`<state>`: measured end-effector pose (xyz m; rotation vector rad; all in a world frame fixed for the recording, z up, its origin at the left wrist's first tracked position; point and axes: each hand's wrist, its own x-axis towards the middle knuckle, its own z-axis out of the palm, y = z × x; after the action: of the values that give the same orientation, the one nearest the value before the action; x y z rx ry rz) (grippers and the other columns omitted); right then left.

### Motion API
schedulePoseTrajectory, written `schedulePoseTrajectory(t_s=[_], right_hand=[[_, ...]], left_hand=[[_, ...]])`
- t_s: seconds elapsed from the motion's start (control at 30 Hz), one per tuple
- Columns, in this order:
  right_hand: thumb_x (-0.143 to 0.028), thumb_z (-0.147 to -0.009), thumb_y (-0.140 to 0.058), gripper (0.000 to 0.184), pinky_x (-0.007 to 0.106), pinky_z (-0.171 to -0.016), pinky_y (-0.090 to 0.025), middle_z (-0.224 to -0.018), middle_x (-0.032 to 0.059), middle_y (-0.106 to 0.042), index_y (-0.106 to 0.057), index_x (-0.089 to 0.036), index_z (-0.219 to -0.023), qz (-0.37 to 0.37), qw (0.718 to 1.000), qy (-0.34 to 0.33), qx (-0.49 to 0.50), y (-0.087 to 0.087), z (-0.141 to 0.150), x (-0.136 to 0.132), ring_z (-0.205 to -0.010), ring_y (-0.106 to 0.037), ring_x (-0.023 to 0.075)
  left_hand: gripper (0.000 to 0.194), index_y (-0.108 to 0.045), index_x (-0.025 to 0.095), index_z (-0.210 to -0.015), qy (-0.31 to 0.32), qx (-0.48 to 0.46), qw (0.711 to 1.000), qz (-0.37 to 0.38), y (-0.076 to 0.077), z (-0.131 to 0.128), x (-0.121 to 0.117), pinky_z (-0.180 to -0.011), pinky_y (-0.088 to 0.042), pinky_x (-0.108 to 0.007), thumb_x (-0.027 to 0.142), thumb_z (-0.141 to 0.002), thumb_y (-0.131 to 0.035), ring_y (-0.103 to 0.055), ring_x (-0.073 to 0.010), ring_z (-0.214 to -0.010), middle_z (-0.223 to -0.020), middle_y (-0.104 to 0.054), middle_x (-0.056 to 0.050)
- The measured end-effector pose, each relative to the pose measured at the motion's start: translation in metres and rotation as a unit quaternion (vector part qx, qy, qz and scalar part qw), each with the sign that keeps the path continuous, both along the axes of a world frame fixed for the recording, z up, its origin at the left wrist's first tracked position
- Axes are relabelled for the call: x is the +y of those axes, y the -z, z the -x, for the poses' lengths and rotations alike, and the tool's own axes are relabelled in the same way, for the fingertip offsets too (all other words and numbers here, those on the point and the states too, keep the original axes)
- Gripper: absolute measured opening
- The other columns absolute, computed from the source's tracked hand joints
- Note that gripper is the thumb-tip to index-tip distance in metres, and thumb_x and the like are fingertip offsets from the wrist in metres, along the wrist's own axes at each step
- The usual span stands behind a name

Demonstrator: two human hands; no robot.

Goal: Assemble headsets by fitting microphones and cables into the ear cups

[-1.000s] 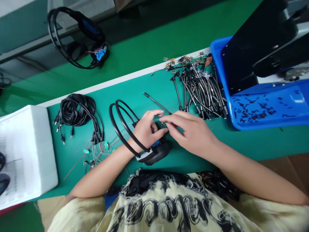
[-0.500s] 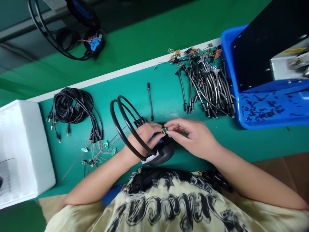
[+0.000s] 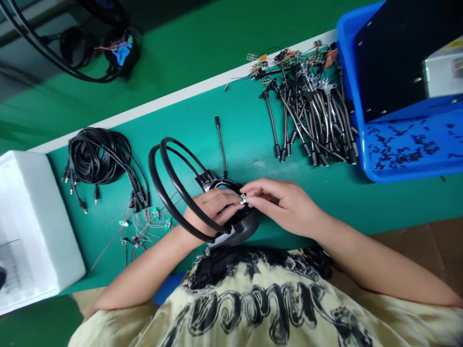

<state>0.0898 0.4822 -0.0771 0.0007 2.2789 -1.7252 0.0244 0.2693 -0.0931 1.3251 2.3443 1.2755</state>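
Well, a small circuit board [image 3: 243, 199] sits pinched between the closed fingers of the right hand [image 3: 282, 206] and the left hand [image 3: 217, 206], which curls above a headset [image 3: 246, 226] whose band rings the left wrist. A microphone boom [image 3: 220, 144] stands at 12 o'clock, a heap of boom arms [image 3: 311, 111] at 1 o'clock, and coiled cables [image 3: 97, 159] at 9 o'clock.

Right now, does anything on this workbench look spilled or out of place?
Yes. Small black pieces lie scattered across the floor of the blue plastic tray, looking spilled rather than sorted. The headset on the far bench also looks unfinished, with loose red wires showing at its earpiece.
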Motion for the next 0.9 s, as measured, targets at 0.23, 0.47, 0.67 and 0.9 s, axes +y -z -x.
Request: schedulePoseTrajectory(t_s=[0.23, 0.47, 0.67, 0.9], right_hand=[[-0.048, -0.086, -0.063, 0.051, 0.037, -0.090, -0.054, -0.125, 0.0103, -0.058, -0.049, -0.024, -0.129, -0.146, 0.979, -0.123, 0.068, 0.001, -0.037, 0.008, -0.114, -0.058, 0.0230], [-0.032, -0.093, -0.051, 0.034, 0.039, -0.093, -0.055, -0.120, 0.0121, -0.060, -0.049, -0.022, -0.125, -0.162, 0.976, -0.089, 0.117, 0.011, -0.057, -0.007, -0.114, -0.058, 0.0227], [-0.033, -0.091, -0.054, 0.034, 0.038, -0.090, -0.056, -0.119, 0.0117, -0.059, -0.049, -0.024, -0.123, -0.146, 0.980, -0.083, 0.109, 0.018, -0.052, -0.006, -0.112, -0.059, 0.0230], [-0.031, -0.090, -0.055, 0.034, 0.037, -0.091, -0.055, -0.119, 0.0118, -0.058, -0.048, -0.023, -0.123, -0.135, 0.982, -0.080, 0.109, 0.021, -0.052, -0.006, -0.111, -0.059, 0.0218]], left_hand=[[0.018, -0.068, 0.019, -0.105, 0.050, -0.009, 0.997, 0.051, -0.001, -0.003, -0.005, -0.085, -0.057, -0.025, 0.019, -0.089, -0.060, -0.070, -0.0155, -0.096, -0.097, -0.074, -0.006], [0.019, -0.068, 0.019, -0.106, 0.090, 0.059, 0.988, 0.113, -0.006, 0.001, -0.002, -0.088, -0.056, -0.032, 0.020, -0.092, -0.055, -0.069, -0.0182, -0.097, -0.103, -0.073, -0.007], [0.020, -0.068, 0.019, -0.105, 0.091, 0.069, 0.985, 0.131, -0.004, 0.003, -0.001, -0.084, -0.056, -0.031, 0.020, -0.093, -0.053, -0.068, -0.0177, -0.095, -0.103, -0.073, -0.007], [0.015, -0.068, 0.018, -0.099, 0.069, 0.104, 0.984, 0.129, -0.004, 0.001, 0.001, -0.080, -0.055, -0.025, 0.022, -0.093, -0.055, -0.068, -0.0149, -0.089, -0.100, -0.073, -0.005]])
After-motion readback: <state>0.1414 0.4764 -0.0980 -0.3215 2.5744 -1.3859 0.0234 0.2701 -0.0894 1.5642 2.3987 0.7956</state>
